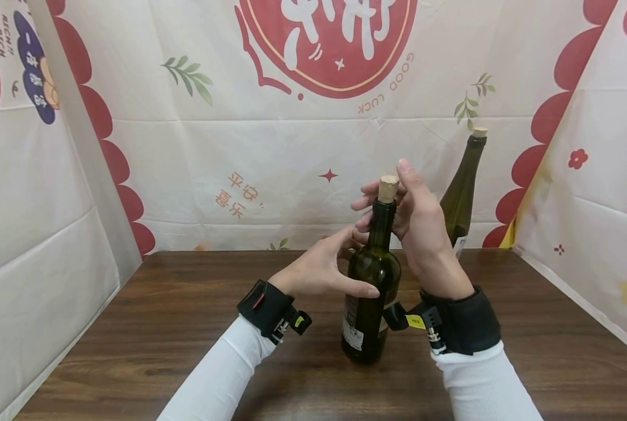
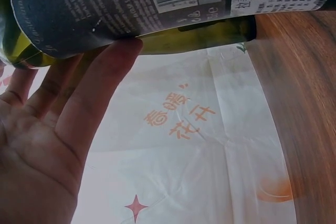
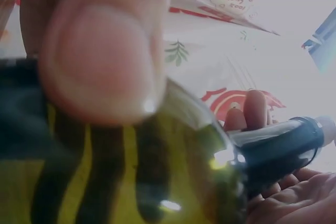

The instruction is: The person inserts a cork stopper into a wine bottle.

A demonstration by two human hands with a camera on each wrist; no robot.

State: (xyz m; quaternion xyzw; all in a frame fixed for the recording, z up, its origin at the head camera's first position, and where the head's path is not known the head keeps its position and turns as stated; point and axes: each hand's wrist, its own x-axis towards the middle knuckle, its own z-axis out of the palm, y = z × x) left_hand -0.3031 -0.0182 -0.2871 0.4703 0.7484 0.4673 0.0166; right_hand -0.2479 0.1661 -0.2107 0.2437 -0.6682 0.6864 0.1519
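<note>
A dark green wine bottle (image 1: 368,318) stands upright on the table, a cork (image 1: 388,189) sticking up from its mouth. My left hand (image 1: 324,266) holds the bottle around its shoulder, thumb across the front and fingers behind. Close up in the right wrist view, that thumb (image 3: 105,61) lies against the glass. In the left wrist view the dark back label (image 2: 105,14) shows beside the hand. My right hand (image 1: 421,234) is raised at the neck, its fingers extended loosely behind the neck and cork, the thumb pointing up beside the cork.
A second corked green bottle (image 1: 461,181) stands behind my right hand, partly hidden by it. The brown wood-grain table (image 1: 187,327) ends at a printed white cloth backdrop (image 1: 292,146), with further cloth (image 1: 582,204) along the sides.
</note>
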